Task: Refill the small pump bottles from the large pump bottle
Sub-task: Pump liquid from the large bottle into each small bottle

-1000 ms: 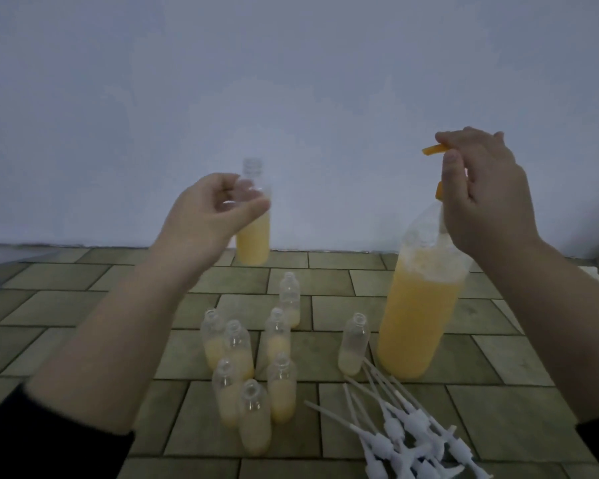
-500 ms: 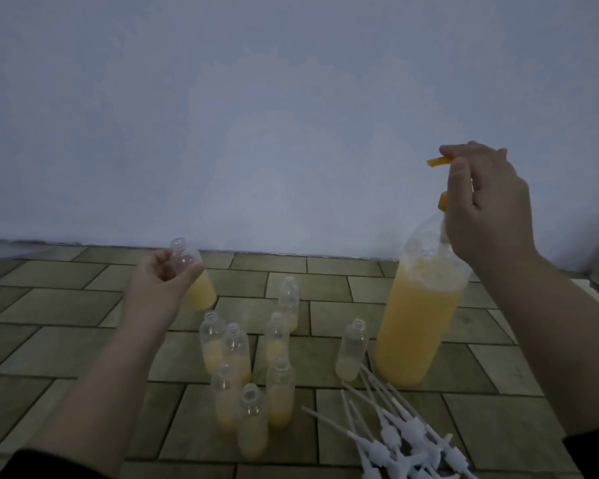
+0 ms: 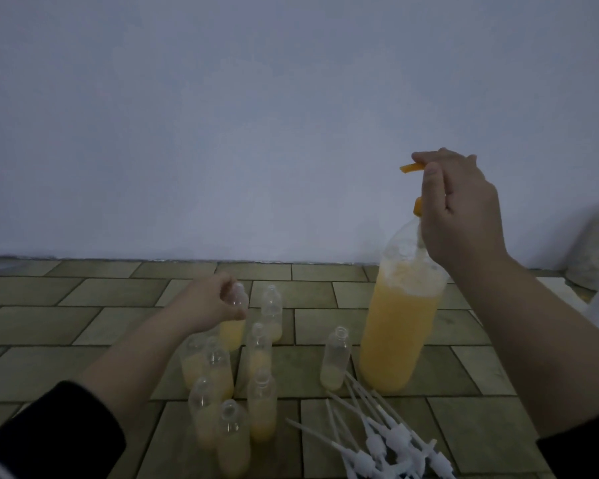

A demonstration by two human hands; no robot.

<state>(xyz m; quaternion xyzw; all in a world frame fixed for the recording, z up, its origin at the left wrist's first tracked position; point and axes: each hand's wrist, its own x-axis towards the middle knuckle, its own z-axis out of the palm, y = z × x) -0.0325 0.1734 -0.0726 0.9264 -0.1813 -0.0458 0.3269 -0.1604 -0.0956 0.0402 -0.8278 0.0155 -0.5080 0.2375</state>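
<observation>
My left hand [image 3: 206, 307] grips a small uncapped bottle [image 3: 234, 331] half full of yellow liquid, holding it low at the back of a cluster of several small filled bottles [image 3: 229, 385] on the tiled floor. Whether it touches the floor is hard to tell. My right hand [image 3: 459, 216] grips the orange pump head [image 3: 410, 167] on top of the large bottle [image 3: 400, 326] of yellow liquid, which stands upright at the right. One small bottle [image 3: 336, 359] with only a little liquid stands alone just left of the large bottle.
A pile of several white pump tops with dip tubes [image 3: 388, 433] lies on the floor in front of the large bottle. A pale wall rises behind the tiles. A grey object [image 3: 592, 250] sits at the far right edge.
My left hand has brought the filled small bottle down from chest height, near the pump spout, to the cluster of small bottles on the floor. My right hand has stayed on the pump head.
</observation>
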